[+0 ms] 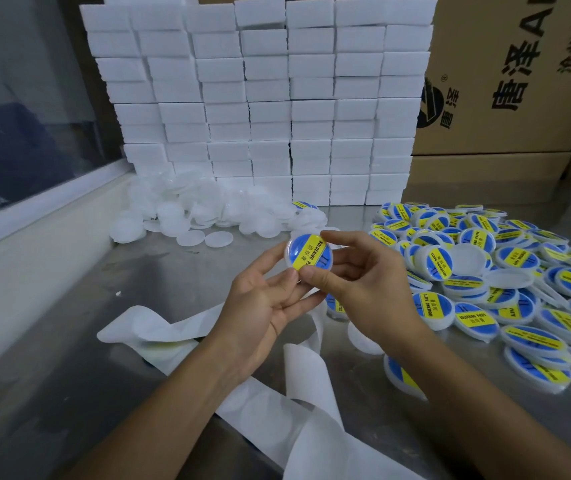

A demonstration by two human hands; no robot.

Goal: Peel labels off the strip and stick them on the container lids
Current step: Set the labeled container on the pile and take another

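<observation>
Both hands hold one round lid (308, 253) up above the metal surface (69, 358), between the two piles. The left hand (270, 306) cradles it from below with curled fingers, while the right hand (357, 275) pinches its rim between thumb and forefinger, the thumb on the blue and yellow label (310, 252), probably smoothing it flat. The spent white backing strip (298, 403) trails loose beneath the wrists. Unlabelled white lids (208, 209) lie heaped far left, within reach; labelled lids (506, 271) lie piled to the right. No container's contents show
</observation>
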